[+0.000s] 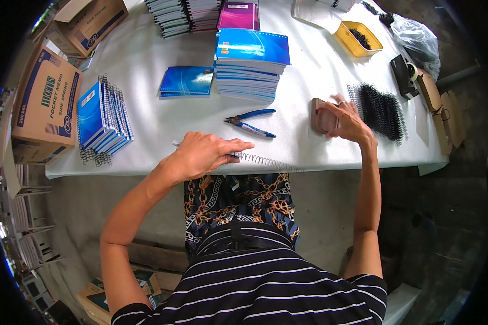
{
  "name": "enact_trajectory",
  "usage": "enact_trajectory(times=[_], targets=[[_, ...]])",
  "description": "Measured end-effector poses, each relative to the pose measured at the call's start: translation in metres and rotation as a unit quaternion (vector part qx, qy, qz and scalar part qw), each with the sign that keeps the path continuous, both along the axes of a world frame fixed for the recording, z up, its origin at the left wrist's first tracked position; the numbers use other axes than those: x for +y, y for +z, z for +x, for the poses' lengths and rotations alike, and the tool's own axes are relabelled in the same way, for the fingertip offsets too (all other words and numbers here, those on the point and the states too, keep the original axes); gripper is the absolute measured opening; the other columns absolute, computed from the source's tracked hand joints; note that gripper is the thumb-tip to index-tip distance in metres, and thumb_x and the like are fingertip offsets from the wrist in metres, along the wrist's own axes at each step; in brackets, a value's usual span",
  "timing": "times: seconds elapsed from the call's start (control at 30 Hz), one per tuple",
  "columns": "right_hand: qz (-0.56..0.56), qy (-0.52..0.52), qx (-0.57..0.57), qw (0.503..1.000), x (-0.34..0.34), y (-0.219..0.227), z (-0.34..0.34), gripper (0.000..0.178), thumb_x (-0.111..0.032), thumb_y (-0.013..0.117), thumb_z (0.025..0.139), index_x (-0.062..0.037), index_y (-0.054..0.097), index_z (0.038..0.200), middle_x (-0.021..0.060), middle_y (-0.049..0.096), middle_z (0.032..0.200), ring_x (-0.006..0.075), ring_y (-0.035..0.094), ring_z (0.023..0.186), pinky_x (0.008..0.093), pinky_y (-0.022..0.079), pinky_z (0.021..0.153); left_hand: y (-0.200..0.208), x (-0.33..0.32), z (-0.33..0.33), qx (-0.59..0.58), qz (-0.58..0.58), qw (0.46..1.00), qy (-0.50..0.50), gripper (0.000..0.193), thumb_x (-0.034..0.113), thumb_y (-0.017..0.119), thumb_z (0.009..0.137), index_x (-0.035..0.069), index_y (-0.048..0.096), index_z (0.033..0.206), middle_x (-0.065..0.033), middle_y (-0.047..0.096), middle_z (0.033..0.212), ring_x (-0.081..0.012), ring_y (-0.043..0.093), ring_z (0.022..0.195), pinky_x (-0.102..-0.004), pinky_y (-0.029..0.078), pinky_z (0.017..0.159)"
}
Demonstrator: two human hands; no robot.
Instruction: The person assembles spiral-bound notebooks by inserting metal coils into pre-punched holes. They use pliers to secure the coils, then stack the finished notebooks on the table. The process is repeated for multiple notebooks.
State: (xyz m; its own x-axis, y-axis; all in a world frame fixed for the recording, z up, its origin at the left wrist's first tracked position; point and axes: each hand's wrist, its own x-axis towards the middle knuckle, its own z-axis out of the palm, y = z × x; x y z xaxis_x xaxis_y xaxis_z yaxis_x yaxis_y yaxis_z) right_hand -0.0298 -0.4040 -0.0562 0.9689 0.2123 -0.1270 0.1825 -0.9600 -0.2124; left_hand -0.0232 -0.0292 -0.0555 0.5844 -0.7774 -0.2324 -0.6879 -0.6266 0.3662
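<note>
Close to the table's front edge, my left hand is closed on a thin spiral binding coil. The coil sticks out to the right past its fingers; a pale sliver shows at the hand's left, and whatever else is inside the grip is hidden. My right hand is over a small brown rounded block or dish, its fingers spread and the tips touching or just above it. Blue-handled cutting pliers lie between the hands. Right of my right hand lies a heap of black spiral coils.
A tall stack of blue notebooks stands mid-table beside a low pile of blue covers. Coil-bound notebooks and cartons are at left. A yellow tub and black tape dispenser sit at right.
</note>
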Motion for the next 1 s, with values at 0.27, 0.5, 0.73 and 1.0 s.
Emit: enact_trajectory(times=[0.27,0.5,0.73,1.0], targets=[[0.344,0.237,0.231,0.879,0.116,0.016,0.025,0.056,-0.049,0.063,0.083,-0.0027,0.069,0.115,0.0178,0.066,0.115,0.0301,0.064,0.101,0.0384,0.049,0.090,-0.014,0.034,-0.008,-0.169,-0.023,0.983,0.069,0.076,0.038,0.072,0.077,0.026,0.041,0.145,-0.0071,0.066,0.119,-0.0284,0.068,0.092,-0.0410,0.055,0.070],[0.376,0.305,0.196,0.853,0.134,0.001,0.047,0.052,-0.049,0.064,0.083,-0.0065,0.071,0.112,0.0169,0.070,0.105,0.0270,0.066,0.093,0.0401,0.051,0.081,-0.011,0.039,0.018,-0.046,-0.045,0.996,0.064,0.065,0.044,0.067,0.083,0.021,0.047,0.140,-0.0129,0.069,0.082,-0.0335,0.066,0.072,-0.0429,0.053,0.067],[0.360,0.291,0.215,0.860,0.148,0.000,0.052,0.057,-0.053,0.063,0.082,-0.0057,0.071,0.113,0.0161,0.069,0.105,0.0263,0.064,0.094,0.0373,0.049,0.085,0.007,0.035,0.027,-0.001,0.028,0.997,0.067,0.073,0.050,0.068,0.080,0.020,0.044,0.142,-0.0171,0.068,0.081,-0.0371,0.066,0.076,-0.0460,0.051,0.067],[0.296,0.181,0.253,0.903,0.162,0.004,0.059,0.062,-0.053,0.066,0.079,-0.0020,0.069,0.114,0.0174,0.068,0.106,0.0289,0.063,0.099,0.0385,0.047,0.089,0.007,0.044,0.025,-0.087,0.000,0.988,0.131,0.081,0.057,0.070,0.071,0.030,0.044,0.142,-0.0147,0.067,0.113,-0.0300,0.069,0.084,-0.0407,0.056,0.074]])
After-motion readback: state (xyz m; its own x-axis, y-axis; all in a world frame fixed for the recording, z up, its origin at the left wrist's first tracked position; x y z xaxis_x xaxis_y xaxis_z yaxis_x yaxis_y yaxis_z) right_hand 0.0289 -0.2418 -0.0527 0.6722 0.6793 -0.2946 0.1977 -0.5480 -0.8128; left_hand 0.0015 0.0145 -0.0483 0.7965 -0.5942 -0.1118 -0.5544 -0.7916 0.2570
